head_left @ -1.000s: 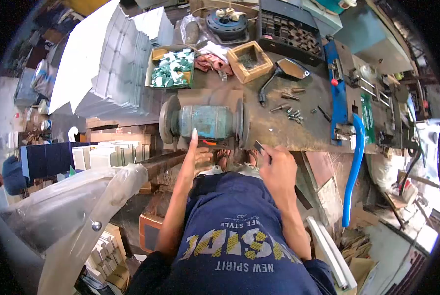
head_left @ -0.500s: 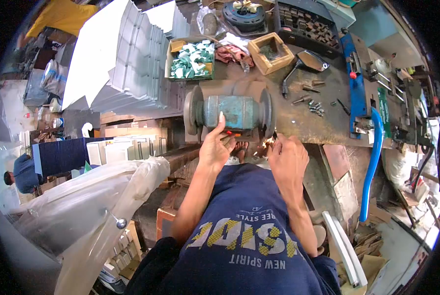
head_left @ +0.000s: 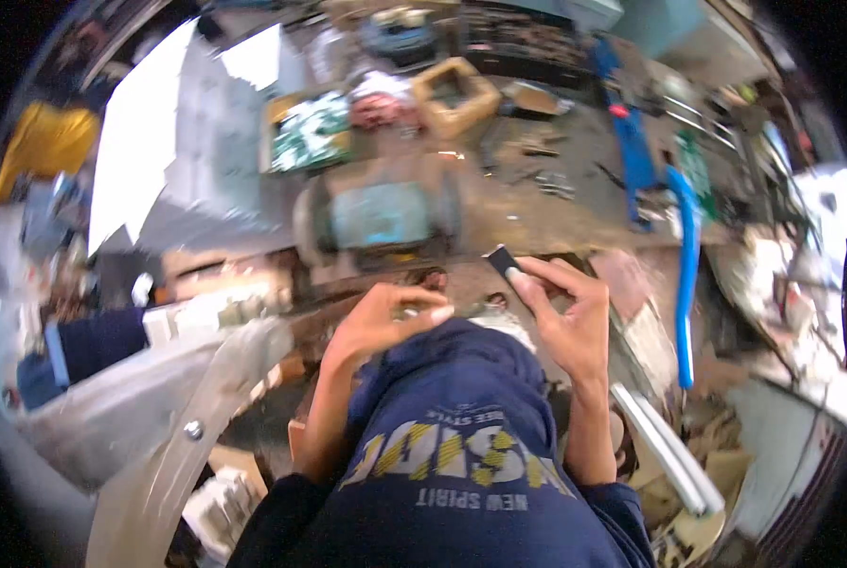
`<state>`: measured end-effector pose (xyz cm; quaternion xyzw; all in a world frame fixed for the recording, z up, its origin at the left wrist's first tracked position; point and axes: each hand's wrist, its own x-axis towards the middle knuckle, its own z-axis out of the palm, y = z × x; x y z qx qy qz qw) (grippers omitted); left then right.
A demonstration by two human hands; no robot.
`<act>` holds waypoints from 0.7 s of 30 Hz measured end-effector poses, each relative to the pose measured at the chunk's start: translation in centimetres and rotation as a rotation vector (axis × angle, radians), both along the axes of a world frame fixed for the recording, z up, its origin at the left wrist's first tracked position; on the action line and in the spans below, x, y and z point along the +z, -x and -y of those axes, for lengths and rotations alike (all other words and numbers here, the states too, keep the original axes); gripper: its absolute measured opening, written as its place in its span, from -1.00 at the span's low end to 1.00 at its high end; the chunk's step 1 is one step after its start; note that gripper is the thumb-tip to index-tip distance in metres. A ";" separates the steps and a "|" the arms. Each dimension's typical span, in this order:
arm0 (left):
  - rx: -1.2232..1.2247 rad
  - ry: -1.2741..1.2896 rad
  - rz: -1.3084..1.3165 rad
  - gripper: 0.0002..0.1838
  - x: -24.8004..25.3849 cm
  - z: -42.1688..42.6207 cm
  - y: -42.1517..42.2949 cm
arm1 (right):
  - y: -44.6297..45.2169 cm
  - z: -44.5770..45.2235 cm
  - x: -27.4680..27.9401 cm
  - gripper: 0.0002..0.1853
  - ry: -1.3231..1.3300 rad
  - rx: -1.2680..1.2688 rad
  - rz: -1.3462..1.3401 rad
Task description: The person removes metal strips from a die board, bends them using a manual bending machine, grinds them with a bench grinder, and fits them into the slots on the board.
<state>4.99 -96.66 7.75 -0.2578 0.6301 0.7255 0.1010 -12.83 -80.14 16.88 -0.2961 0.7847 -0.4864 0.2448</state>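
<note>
My right hand (head_left: 572, 308) pinches a small dark flat piece (head_left: 503, 262) between thumb and fingers, in front of the bench edge. The piece is rectangular with a bright tip; its exact kind I cannot make out. My left hand (head_left: 385, 324) hovers before my shirt, fingers loosely curved and slightly apart from the thumb, nothing visible between them. Beyond both hands sits a bench grinder (head_left: 383, 216) with a worn blue-green body and a wheel at each end, blurred by head motion. Neither hand touches it.
On the bench (head_left: 527, 222) stand a box of green and white pieces (head_left: 312, 133), a wooden box (head_left: 455, 97) and small metal parts (head_left: 554, 183). Tall white panels (head_left: 210, 142) rise at left. A blue hose (head_left: 686, 284) hangs at right. Plastic-wrapped material (head_left: 149, 398) lies at lower left.
My right hand has drawn back from the grinder's right wheel, where sparks showed, bringing the dark piece into view. My left hand has dropped away from the grinder body. The head view has shifted and blurred.
</note>
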 end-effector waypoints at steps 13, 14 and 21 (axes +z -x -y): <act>-0.119 -0.054 -0.244 -0.87 8.5 -20.1 17.5 | 5.6 -19.0 2.8 -0.69 0.469 -0.586 0.251; -0.192 0.017 -0.294 -0.88 9.4 -22.2 18.5 | 5.5 -21.7 3.3 -0.66 0.499 -0.642 0.243; -0.859 0.093 -0.424 -0.89 10.4 -40.9 24.1 | 2.1 -43.1 2.8 -0.79 0.508 -1.176 -0.026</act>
